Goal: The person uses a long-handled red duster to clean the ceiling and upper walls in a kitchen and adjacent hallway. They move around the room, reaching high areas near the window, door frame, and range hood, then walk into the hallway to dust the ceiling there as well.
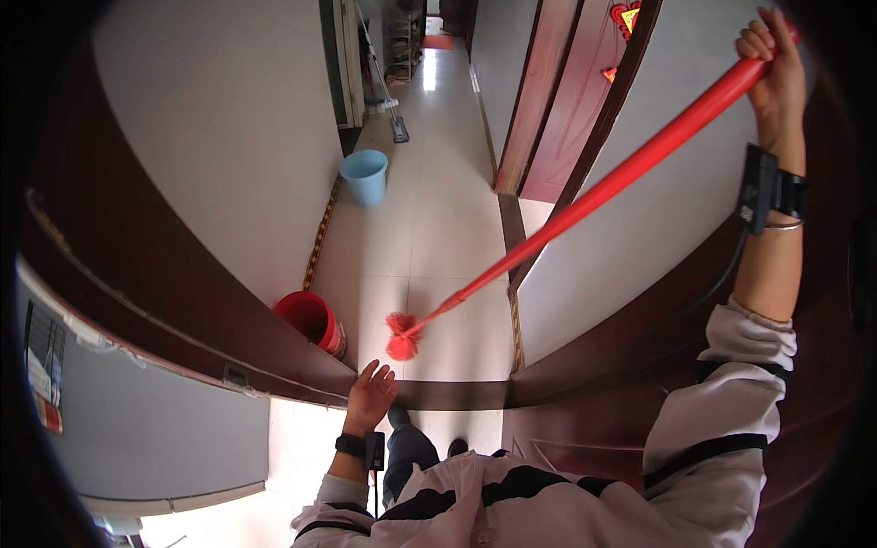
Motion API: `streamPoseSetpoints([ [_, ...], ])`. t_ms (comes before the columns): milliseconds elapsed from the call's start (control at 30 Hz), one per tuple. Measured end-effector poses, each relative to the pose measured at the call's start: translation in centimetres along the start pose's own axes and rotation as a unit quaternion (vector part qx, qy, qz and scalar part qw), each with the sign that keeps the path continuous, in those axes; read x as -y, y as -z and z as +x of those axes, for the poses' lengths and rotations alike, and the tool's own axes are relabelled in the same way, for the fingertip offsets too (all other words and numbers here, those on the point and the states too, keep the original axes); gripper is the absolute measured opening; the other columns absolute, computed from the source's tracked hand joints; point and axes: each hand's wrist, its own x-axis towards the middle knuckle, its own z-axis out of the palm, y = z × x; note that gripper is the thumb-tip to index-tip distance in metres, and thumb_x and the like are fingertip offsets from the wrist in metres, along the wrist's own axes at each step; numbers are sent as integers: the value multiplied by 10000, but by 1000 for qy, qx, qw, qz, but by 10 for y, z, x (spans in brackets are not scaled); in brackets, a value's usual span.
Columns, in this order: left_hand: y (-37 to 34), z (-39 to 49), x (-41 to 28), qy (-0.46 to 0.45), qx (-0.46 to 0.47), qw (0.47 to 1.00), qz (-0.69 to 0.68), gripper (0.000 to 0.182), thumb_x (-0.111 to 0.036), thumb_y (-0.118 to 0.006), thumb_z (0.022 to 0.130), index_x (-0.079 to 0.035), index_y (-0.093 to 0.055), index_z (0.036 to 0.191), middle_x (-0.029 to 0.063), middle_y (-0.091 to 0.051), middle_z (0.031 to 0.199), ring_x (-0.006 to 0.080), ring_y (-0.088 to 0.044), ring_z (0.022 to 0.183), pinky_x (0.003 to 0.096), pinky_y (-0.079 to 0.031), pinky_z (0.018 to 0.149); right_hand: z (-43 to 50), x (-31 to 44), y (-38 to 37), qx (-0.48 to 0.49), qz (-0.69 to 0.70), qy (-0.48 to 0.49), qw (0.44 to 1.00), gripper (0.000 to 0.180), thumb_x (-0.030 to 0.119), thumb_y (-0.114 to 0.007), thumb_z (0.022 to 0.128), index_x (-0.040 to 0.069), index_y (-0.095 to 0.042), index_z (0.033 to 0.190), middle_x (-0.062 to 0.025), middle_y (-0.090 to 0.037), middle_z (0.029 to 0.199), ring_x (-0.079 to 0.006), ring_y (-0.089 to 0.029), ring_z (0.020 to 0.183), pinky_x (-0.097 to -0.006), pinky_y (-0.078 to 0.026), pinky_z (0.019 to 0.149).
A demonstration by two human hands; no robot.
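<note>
My right hand [777, 79], raised at the upper right, is closed around the thick end of a red long-handled brush [616, 168]. The handle slants down to the left and narrows towards a bristle head [403, 337], which resembles that of a toilet brush. That head hangs over the tiled floor near the doorway, a little above my left hand in the picture. Nothing is in my left hand [372, 395]; its fingers are spread slightly, apart from the bristles. Beside the left door frame stands a red bucket [336, 340], its lower part partly hidden by the frame.
A light blue bucket [366, 179] stands along the left wall. Farther on, a flat mop [400, 130] leans by a doorway, with a shelf rack [404, 44] behind. To the right is a reddish door [572, 109]. A dark threshold [452, 395] crosses the floor at my feet.
</note>
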Motion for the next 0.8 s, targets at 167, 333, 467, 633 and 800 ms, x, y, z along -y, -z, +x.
streamPoseSetpoints([
  [167,4,75,-18,27,34,999,0,269,-241,-460,998,-120,-604,1191,80,-665,1108,250,-621,1048,419,-466,956,8,-57,66,31,6,-31,999,177,208,-596,978,58,-523,916,14,-438,711,-55,-428,623,-193,-387,581],
  [333,-20,161,-81,84,48,991,97,309,-255,-490,995,-127,-530,1274,100,-584,1222,255,-547,1137,417,-434,999,-12,-75,147,-242,-471,63,846,372,328,-692,905,6,-638,1084,-30,-599,856,-74,-558,740,-220,-480,701],
  [467,-63,220,-129,91,-27,983,160,321,-281,-530,979,-121,-519,1258,94,-591,1184,243,-559,1103,411,-465,958,-30,-100,141,-306,-508,71,802,489,272,-717,886,-2,-505,1231,-100,-641,978,-176,-654,882,-299,-555,761],
  [633,-116,285,-140,120,30,980,153,234,-243,-558,966,-137,-580,1174,71,-637,1103,226,-593,1043,400,-469,945,-101,-144,92,-336,-729,155,576,821,195,-777,841,29,-281,1473,-169,-534,1276,-247,-527,1166,-403,-434,995],
  [800,-125,335,-130,173,7,965,195,258,-302,-604,946,-136,-570,1140,72,-643,1093,221,-595,1030,384,-459,925,-153,-181,24,-263,-809,220,478,644,107,-710,887,-43,-356,1404,-206,-433,1402,-300,-453,1288,-448,-350,1112],
])
